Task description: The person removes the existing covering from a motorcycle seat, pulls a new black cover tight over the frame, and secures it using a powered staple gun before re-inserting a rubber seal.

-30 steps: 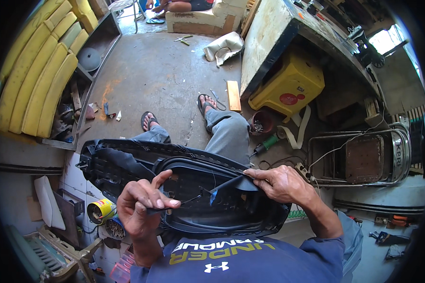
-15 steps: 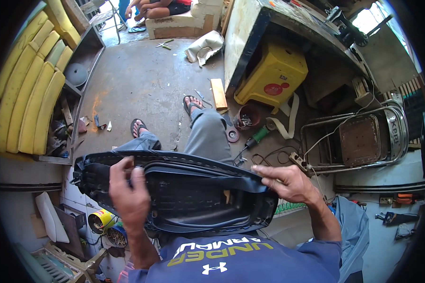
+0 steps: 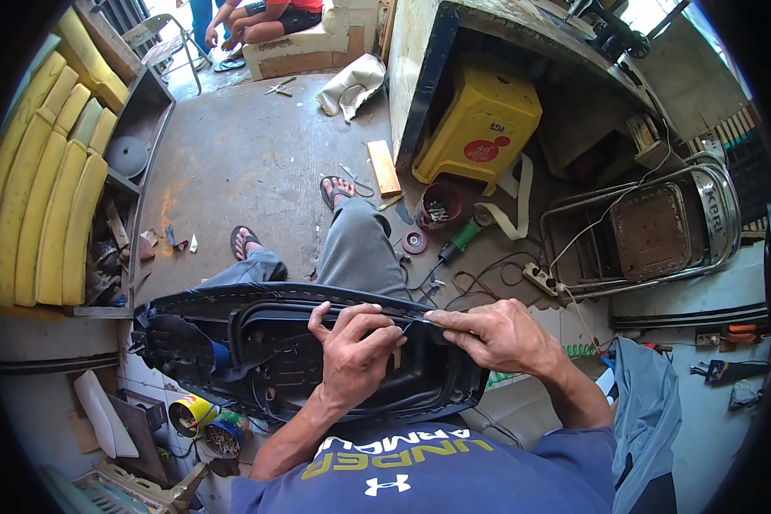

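A long black motorcycle seat (image 3: 270, 390) lies upside down across my lap, its hollow plastic underside facing up. Along the far rim runs a black cover (image 3: 223, 295) with a row of small light marks like staples. My left hand (image 3: 355, 351) is closed in a pinch at that rim, right of the seat's middle, apparently on the cover's edge. Close beside it, my right hand (image 3: 497, 334) pinches the same edge between thumb and forefinger. My fingers hide the exact spot they grip. A loose dark flap (image 3: 184, 338) hangs over the seat's left part.
Yellow foam pads (image 3: 38, 197) are stacked at left. On the floor ahead are a wooden block (image 3: 383, 169), a reddish tub (image 3: 439, 206) and a green angle grinder (image 3: 463, 237) with its cord. A yellow stool (image 3: 484, 120) lies under the bench. Another person (image 3: 265, 21) sits far off.
My left hand has moved right from above the seat's left part to the far rim beside my right hand. My right hand has shifted slightly left and down along the edge.
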Motion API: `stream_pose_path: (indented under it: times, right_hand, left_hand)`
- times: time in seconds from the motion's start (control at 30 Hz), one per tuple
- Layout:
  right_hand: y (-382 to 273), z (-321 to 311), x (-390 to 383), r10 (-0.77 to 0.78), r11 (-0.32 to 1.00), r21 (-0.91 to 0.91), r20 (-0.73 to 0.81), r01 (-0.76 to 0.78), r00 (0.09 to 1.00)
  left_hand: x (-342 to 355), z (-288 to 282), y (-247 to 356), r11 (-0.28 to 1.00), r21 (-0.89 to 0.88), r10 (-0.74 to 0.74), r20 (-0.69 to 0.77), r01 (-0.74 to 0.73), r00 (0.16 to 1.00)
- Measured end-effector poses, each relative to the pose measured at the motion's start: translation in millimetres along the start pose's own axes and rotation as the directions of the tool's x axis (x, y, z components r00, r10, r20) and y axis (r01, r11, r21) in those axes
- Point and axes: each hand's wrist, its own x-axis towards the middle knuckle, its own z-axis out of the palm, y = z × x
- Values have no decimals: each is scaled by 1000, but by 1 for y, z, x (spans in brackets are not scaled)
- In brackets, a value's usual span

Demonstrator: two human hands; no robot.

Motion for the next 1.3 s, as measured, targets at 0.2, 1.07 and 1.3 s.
stream_pose_path:
  times: [0.2,1.07,1.3]
  right_hand:
    - [-12,-10,-4,89,993,-77,38,-86,995]
    - [24,17,-113,554,635,769,-393,-68,734]
    - [126,109,-86,864,280,960,-257,9,433]
  left_hand:
    - [8,-17,3,960,-268,-53,101,79,994]
    - [-81,-298,-148,775,264,161,-961,573,225]
    - [-109,-278,-130,604,521,102,-801,602,590]
